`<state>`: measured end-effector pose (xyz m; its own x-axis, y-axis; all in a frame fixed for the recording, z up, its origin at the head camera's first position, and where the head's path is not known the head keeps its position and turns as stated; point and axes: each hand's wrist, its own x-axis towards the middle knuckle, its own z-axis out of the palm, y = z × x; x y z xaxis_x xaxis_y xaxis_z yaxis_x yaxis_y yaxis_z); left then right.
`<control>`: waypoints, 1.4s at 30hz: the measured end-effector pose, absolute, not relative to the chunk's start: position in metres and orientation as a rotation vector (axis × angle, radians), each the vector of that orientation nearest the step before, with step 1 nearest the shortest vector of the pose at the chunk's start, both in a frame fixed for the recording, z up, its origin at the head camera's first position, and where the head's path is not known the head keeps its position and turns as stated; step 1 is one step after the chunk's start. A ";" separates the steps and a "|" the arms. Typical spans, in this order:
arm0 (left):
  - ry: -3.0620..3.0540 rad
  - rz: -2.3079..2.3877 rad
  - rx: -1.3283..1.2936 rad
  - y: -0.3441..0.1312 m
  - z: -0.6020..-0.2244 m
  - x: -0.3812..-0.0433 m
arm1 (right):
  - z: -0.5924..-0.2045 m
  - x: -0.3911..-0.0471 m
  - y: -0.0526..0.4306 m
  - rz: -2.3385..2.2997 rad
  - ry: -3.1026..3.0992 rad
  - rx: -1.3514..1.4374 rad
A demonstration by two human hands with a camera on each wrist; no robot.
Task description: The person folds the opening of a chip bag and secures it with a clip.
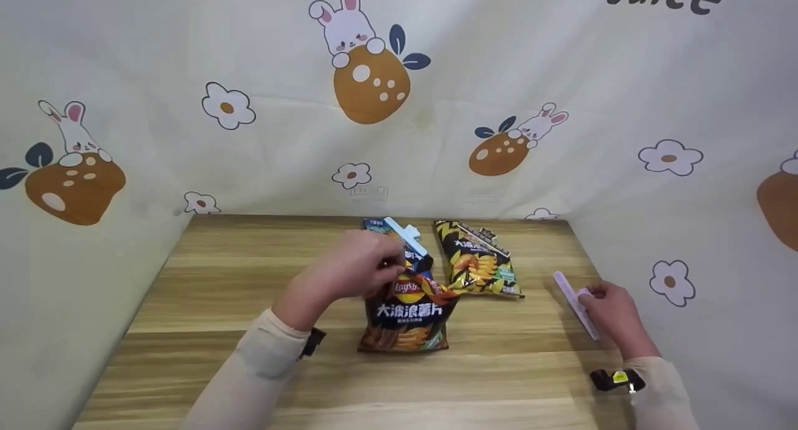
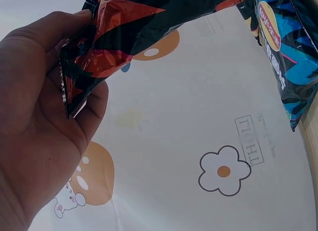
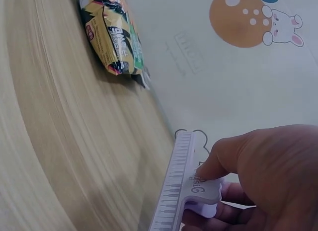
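My left hand point(image 1: 355, 265) pinches the top corner of a dark chip bag point(image 1: 408, 318) with red and orange trim. In the left wrist view, thumb and fingers grip the crimped edge of that chip bag point(image 2: 124, 30). Off to the right, my right hand point(image 1: 614, 315) holds a pale lilac bag clip point(image 1: 575, 305) by its handle. The right wrist view shows the thumb on one tab of the bag clip point(image 3: 174, 186), fingers beneath, and a piano-key pattern along its bar.
Behind the held bag stands a blue chip bag point(image 1: 376, 224) with a light blue clip point(image 1: 408, 235) on top. To its right lies a black and yellow chip bag point(image 1: 477, 265) with a dark clip point(image 1: 485, 238). A patterned cloth point(image 1: 424, 156) backs the wooden table point(image 1: 249, 355).
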<state>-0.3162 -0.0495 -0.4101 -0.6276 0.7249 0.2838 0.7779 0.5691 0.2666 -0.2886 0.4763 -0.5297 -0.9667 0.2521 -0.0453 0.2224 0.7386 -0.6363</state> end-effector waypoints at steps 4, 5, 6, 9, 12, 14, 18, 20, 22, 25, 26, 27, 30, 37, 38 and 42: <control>-2.669 -0.578 -1.280 -0.048 -0.410 -0.316 | -0.529 -0.288 0.471 1.070 -2.840 -0.399; -2.672 -0.581 -1.277 -0.048 -0.410 -0.316 | -0.529 -0.288 0.469 1.074 -2.827 -0.391; -2.678 -0.583 -1.276 -0.048 -0.410 -0.316 | -0.528 -0.288 0.468 1.074 -2.814 -0.380; -2.694 -0.579 -1.265 -0.047 -0.410 -0.315 | -0.527 -0.288 0.462 1.086 -2.787 -0.345; -2.703 -0.575 -1.256 -0.047 -0.410 -0.315 | -0.524 -0.288 0.454 1.111 -2.764 -0.327; -2.701 -0.572 -1.254 -0.047 -0.410 -0.315 | -0.522 -0.288 0.449 1.123 -2.740 -0.314; -2.706 -0.568 -1.248 -0.047 -0.410 -0.316 | -0.518 -0.287 0.436 1.100 -2.674 -0.261; -2.710 -0.571 -1.247 -0.047 -0.410 -0.316 | -0.515 -0.287 0.431 1.084 -2.650 -0.229; -2.692 -0.570 -1.258 -0.047 -0.410 -0.316 | -0.512 -0.287 0.425 1.079 -2.621 -0.195; -2.657 -0.569 -1.277 -0.048 -0.411 -0.317 | -0.509 -0.286 0.418 1.082 -2.595 -0.149; -2.642 -0.567 -1.283 -0.048 -0.411 -0.317 | -0.508 -0.286 0.416 1.084 -2.586 -0.136; -2.632 -0.567 -1.290 -0.048 -0.411 -0.317 | -0.507 -0.285 0.414 1.091 -2.576 -0.127; -2.630 -0.571 -1.292 -0.048 -0.411 -0.317 | -0.505 -0.284 0.409 1.104 -2.569 -0.117; -2.638 -0.573 -1.289 -0.047 -0.410 -0.316 | -0.499 -0.280 0.398 1.135 -2.581 -0.112; -2.640 -0.577 -1.288 -0.047 -0.410 -0.316 | -0.498 -0.280 0.396 1.131 -2.582 -0.103; -2.648 -0.580 -1.285 -0.047 -0.410 -0.316 | -0.495 -0.278 0.385 1.097 -2.569 -0.061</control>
<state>-0.3160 -0.0470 -0.4104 -0.6247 0.7251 0.2896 0.7798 0.5605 0.2788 -0.2778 0.3849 -0.4949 -0.9392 0.1726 0.2968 -0.0951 0.6999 -0.7079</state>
